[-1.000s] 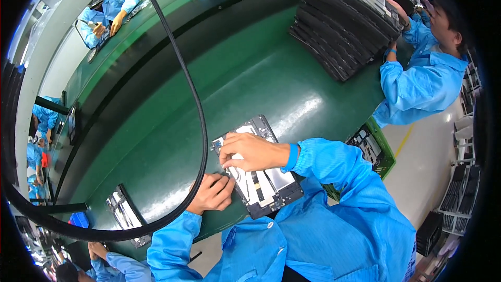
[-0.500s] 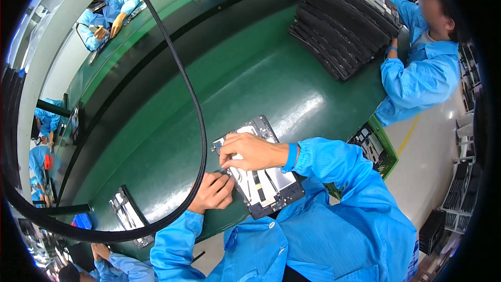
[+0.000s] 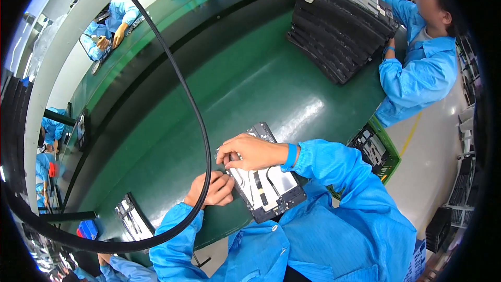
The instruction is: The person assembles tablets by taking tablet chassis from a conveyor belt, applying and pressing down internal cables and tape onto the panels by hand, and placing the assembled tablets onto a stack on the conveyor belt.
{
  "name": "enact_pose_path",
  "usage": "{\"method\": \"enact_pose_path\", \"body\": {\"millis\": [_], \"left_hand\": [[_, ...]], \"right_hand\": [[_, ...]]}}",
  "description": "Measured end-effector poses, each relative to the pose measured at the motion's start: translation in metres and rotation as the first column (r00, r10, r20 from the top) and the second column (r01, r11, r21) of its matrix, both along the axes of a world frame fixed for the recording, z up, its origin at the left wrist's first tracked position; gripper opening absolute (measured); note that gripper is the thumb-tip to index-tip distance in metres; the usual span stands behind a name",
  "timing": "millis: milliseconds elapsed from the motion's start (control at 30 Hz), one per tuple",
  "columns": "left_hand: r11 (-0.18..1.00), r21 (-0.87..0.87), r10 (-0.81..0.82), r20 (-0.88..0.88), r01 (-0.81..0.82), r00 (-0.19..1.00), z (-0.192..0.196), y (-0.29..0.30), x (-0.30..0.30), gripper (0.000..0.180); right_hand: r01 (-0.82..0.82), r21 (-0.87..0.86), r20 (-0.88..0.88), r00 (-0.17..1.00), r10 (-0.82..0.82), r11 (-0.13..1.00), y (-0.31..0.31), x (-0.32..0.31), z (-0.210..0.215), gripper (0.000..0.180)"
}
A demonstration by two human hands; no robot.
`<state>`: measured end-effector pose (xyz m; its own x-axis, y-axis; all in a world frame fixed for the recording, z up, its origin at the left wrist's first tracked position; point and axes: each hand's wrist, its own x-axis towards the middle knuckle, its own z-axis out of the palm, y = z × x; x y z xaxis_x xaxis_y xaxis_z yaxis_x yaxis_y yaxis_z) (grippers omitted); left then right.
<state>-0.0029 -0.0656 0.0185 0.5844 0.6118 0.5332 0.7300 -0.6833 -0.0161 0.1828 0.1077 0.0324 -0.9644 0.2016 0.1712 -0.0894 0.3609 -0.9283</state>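
Note:
An opened tablet (image 3: 284, 185) lies tilted on the green table, with silvery panels, dark edges and ribbon cables showing. My right hand (image 3: 258, 151) reaches across its upper left part, thumb and fingers curled together over the corner. Whatever is between those fingertips is hidden. Beside the tablet's left edge rests my left hand (image 3: 215, 190), its fingers bent closed; I cannot make out anything in them. A thick black cable (image 3: 194, 104) loops down in front of my left wrist.
Another opened tablet (image 3: 133, 219) lies at the table's left. At the far right rises a tall stack of black trays (image 3: 339, 34), with a co-worker (image 3: 420, 75) beside it. A green crate (image 3: 389, 166) holding device parts stands to my right. Several people sit across the table (image 3: 245, 73).
The view has shifted slightly. My right hand's fingers have bent a little more over the tablet's corner. My left hand keeps nearly the same place by the edge.

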Motion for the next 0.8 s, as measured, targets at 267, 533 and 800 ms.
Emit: {"method": "enact_pose_path", "body": {"millis": [267, 533, 800], "left_hand": [[0.997, -0.028, 0.068, 0.091, -0.066, 0.994, 0.003, 0.011, -0.006, 0.033], [0.994, -0.041, 0.105, 0.039, -0.103, 0.994, -0.001, 0.005, -0.011, 0.036], [0.968, -0.149, 0.228, 0.176, -0.203, 0.958, -0.001, -0.002, -0.001, 0.043]], "right_hand": [[0.025, -0.022, -0.042, 0.999, -0.026, 0.999, 0.002, -0.002, -0.005, 0.02], [0.011, 0.037, 0.029, 1.0, -0.012, 0.999, 0.004, -0.002, -0.001, 0.022], [0.079, 0.008, 0.022, 0.997, -0.079, 0.997, 0.002, -0.003, 0.002, 0.028]]}}
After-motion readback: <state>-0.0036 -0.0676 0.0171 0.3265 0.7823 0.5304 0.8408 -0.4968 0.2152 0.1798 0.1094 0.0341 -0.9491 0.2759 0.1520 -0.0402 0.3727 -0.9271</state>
